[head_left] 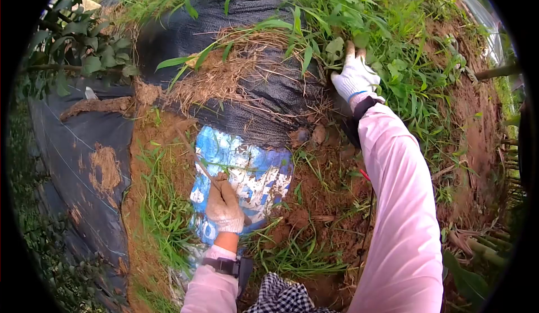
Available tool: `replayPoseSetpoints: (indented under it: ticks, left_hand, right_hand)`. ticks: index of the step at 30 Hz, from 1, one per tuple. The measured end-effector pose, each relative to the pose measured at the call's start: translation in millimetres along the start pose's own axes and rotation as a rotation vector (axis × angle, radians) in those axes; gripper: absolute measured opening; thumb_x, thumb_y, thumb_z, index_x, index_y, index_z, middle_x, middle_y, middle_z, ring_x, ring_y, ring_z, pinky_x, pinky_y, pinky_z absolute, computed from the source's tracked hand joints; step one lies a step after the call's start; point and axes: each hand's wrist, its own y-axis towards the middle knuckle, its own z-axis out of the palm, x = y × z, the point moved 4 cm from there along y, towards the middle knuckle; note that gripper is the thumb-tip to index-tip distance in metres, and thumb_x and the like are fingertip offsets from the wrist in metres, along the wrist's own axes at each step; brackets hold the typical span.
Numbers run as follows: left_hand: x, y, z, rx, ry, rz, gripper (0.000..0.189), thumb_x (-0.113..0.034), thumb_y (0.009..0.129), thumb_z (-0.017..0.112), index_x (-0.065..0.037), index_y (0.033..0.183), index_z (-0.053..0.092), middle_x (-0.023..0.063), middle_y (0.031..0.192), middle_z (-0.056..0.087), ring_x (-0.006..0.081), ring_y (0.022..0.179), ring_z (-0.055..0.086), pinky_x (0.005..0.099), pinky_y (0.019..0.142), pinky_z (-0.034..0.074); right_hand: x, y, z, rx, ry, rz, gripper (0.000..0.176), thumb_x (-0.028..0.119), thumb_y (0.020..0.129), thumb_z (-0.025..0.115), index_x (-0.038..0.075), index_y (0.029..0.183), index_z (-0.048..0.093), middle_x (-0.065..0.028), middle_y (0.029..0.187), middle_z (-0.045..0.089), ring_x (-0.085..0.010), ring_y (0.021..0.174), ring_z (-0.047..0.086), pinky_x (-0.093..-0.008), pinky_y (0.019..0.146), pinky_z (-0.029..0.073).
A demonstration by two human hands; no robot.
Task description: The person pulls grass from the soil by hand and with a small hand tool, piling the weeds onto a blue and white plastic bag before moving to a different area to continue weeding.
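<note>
The fingers (229, 196) of the left hand (224, 209) are closed tight around a thin stick (197, 164). It lies over a blue and white sheet (261, 169) on the dirt. The right hand (355, 78) pokes its fingers (350, 51) into green weeds (404, 60); I cannot tell if they grip. A black mat (281, 96) lies just beside.

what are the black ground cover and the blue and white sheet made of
Black ground cover: likely woven plastic weed fabric, matte, with a fine weave showing. Blue and white sheet: probably printed plastic sacking or tarp, colour worn patchy, smeared with soil.
</note>
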Motion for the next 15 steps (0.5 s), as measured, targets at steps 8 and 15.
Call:
replayPoseSetpoints:
  ticks: [8,15]
  left_hand:
    - [4,3,-2,0.066,0.031,0.015,0.026,-0.017,0.095,0.053,0.004,0.109,0.061,0.0015,0.061,0.052,0.0078,0.048,0.046,0.0257,0.045,0.039]
    - [5,3,-3,0.06,0.07,0.064,0.027,-0.016,0.096,0.054,0.005,0.113,0.06,0.0001,0.061,0.052,0.0069,0.05,0.046,0.025,0.047,0.04]
  right_hand:
    - [-7,65,22,0.403,-0.269,0.226,0.061,0.028,0.077,0.067,0.001,0.129,0.051,-0.0181,0.13,0.057,-0.0314,0.12,0.056,-0.0421,0.097,0.046]
    - [-15,55,58,0.371,-0.774,-0.243,0.025,0.02,0.089,0.057,0.016,0.109,0.071,-0.0103,0.111,0.067,-0.0285,0.103,0.064,-0.0509,0.079,0.053]
